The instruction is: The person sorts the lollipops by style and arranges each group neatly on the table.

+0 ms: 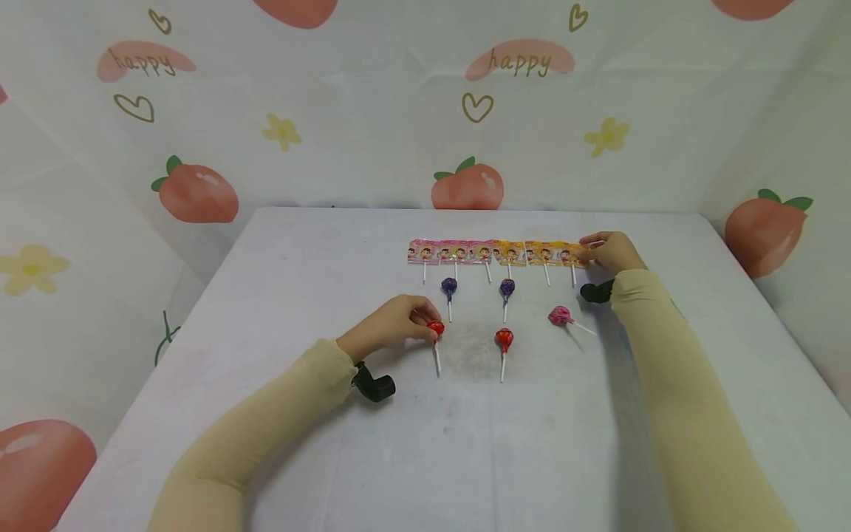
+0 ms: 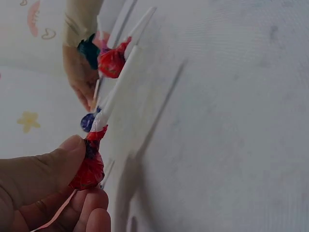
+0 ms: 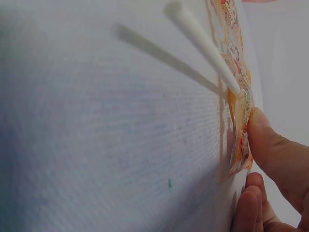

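Observation:
My left hand (image 1: 397, 324) pinches a red lollipop (image 2: 89, 170) by its wrapped head between thumb and fingers. Its white stick points toward me in the head view. At the right end of the back row, my right hand (image 1: 614, 251) pinches the edge of an orange-packaged lollipop (image 3: 240, 128), thumb on the wrapper and fingers curled below. That lollipop's stick (image 3: 203, 46) juts out over the tabletop. Beside the left hand's lollipop lies another red lollipop (image 1: 504, 340). A pink lollipop (image 1: 561, 316) lies tilted, nearer to me than the right hand.
Several flat-packaged lollipops, pink (image 1: 457, 252) and orange (image 1: 510, 253), form a row along the back of the white table (image 1: 425, 465). Two purple lollipops (image 1: 449, 287) lie just in front of that row. A fruit-printed cloth (image 1: 372, 96) hangs behind the table.

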`<state>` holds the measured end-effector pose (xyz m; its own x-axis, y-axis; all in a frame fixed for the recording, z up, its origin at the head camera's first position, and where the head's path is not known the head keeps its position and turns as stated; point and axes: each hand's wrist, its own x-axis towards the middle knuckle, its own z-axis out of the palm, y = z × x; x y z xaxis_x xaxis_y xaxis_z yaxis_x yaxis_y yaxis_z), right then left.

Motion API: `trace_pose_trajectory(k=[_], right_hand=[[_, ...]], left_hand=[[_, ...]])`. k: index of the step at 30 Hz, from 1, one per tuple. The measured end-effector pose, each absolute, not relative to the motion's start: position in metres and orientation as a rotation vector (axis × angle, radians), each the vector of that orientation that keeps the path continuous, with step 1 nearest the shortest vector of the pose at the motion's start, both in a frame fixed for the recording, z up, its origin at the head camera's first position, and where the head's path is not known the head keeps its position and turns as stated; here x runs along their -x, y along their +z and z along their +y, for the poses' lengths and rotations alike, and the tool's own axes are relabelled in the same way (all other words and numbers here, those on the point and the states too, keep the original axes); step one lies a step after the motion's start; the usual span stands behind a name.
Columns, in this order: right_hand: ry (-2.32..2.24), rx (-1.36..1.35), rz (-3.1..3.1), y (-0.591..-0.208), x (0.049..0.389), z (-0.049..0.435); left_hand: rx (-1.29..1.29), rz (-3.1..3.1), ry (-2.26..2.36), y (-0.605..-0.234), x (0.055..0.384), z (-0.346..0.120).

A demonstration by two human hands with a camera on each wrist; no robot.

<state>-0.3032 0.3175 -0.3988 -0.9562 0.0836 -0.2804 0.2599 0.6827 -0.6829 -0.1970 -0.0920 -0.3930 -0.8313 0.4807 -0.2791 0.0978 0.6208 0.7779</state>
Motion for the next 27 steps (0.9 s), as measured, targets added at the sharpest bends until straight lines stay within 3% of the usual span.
trace_pose_trajectory(k=[13, 27], right_hand=[[-1.154, -0.281, 2.672, -0.399, 0.302, 0.317], [-1.141, -0.247, 2.659, -0.399, 0.306, 0.319]], left_hand=[[-0.446, 2.363, 1.034, -0.392, 0.198, -0.121], [-0.452, 2.376, 1.025, -0.397, 0.198, -0.122]])
